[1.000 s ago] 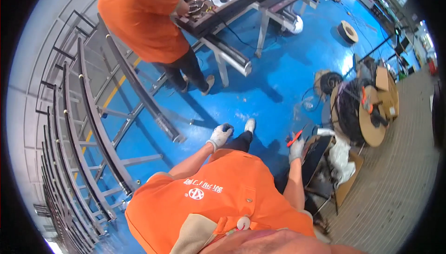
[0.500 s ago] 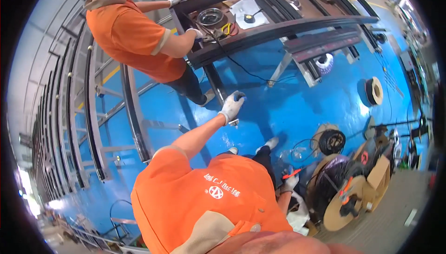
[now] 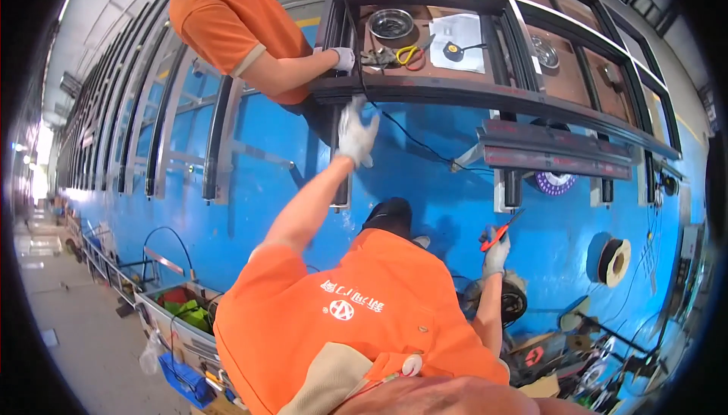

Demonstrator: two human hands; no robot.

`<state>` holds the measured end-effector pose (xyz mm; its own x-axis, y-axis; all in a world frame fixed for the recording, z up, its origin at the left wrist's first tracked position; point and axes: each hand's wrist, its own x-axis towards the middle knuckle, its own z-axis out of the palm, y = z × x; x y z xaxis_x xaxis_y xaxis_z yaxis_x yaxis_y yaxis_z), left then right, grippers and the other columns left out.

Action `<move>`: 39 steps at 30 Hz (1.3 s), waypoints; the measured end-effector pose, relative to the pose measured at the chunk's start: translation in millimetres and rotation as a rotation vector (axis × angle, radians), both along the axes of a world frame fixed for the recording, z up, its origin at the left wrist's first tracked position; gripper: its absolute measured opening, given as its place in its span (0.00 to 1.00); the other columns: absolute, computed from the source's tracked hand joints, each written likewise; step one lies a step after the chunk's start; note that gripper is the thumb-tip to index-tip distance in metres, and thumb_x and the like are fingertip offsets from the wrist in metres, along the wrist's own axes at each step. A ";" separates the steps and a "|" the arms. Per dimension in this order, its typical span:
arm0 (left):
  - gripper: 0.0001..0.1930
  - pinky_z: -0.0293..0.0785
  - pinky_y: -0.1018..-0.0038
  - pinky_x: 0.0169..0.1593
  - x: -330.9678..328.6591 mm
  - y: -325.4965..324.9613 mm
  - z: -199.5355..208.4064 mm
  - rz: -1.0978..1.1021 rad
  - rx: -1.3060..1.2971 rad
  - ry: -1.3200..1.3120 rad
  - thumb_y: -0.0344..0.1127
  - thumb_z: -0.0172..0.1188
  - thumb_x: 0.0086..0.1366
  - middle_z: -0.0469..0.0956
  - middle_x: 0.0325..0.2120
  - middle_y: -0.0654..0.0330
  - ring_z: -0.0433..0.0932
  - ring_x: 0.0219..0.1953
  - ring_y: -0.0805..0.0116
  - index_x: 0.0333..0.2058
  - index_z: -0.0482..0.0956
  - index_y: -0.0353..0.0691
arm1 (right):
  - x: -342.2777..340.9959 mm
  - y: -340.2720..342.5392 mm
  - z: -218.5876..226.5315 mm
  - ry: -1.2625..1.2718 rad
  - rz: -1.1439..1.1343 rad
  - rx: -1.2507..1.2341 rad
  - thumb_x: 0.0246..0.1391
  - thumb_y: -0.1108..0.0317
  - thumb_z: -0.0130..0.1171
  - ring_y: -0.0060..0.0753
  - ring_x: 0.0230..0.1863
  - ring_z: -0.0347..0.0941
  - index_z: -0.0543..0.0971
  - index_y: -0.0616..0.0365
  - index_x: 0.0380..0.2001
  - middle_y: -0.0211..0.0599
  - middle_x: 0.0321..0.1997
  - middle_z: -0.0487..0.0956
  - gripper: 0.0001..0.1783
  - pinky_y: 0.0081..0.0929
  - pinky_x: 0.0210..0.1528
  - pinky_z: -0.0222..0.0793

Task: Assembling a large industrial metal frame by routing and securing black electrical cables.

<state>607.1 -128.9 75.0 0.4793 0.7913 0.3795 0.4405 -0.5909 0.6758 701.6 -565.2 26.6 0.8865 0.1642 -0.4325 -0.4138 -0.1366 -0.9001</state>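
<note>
My left hand (image 3: 356,136), in a white glove, reaches forward with its fingers apart and nothing in it. Its fingertips are close to the near dark rail (image 3: 425,90) of a framed workbench; whether they touch it I cannot tell. Low on the right, my gloved right hand (image 3: 497,254) is closed round a red-handled tool (image 3: 500,233) with a slim pointed end; its exact kind is unclear. On the bench lie scissors (image 3: 410,56) with yellow and red handles, a round metal dish (image 3: 391,25), white paper (image 3: 459,39) and a small black-and-yellow round piece (image 3: 453,51).
A co-worker (image 3: 227,28) in orange stands at the bench's left end, both gloved hands on its frame. Dark profiles (image 3: 557,149) project from the near side. A black cable (image 3: 409,136) hangs to the blue floor. A cable spool (image 3: 613,262) stands right; long racks (image 3: 152,119) fill the left.
My view has shifted forward, bringing the bench nearer. My left hand has reached toward its near rail, and the dark piece it held no longer shows. My right hand has swung forward with the red-handled tool.
</note>
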 end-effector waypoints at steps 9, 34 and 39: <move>0.24 0.73 0.55 0.41 115.7 125.9 -6.8 0.194 0.098 0.577 0.50 0.58 0.56 0.79 0.33 0.46 0.78 0.34 0.49 0.41 0.77 0.34 | 72.3 82.7 25.4 -0.126 0.159 0.048 0.58 0.69 0.57 0.26 0.30 0.74 0.75 0.60 0.42 0.35 0.32 0.77 0.11 0.22 0.34 0.70; 0.15 0.61 0.72 0.19 393.5 220.5 111.9 -0.372 -1.428 -0.613 0.50 0.51 0.67 0.73 0.18 0.59 0.65 0.14 0.68 0.30 0.74 0.45 | 120.1 163.0 157.8 0.083 0.269 0.139 0.52 0.72 0.61 0.27 0.19 0.70 0.74 0.60 0.38 0.36 0.24 0.76 0.10 0.22 0.23 0.65; 0.15 0.55 0.70 0.16 425.9 324.0 17.8 -0.635 -1.543 -0.727 0.50 0.48 0.68 0.69 0.15 0.62 0.62 0.12 0.68 0.25 0.71 0.50 | 74.2 14.7 169.7 0.308 0.140 0.047 0.53 0.68 0.63 0.23 0.21 0.71 0.75 0.61 0.45 0.34 0.29 0.79 0.17 0.18 0.24 0.66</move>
<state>1033.0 195.1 92.8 0.9061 0.3798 -0.1866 -0.1753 0.7382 0.6514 775.8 -550.5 196.3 0.6830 0.3012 -0.6654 -0.6471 -0.1728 -0.7425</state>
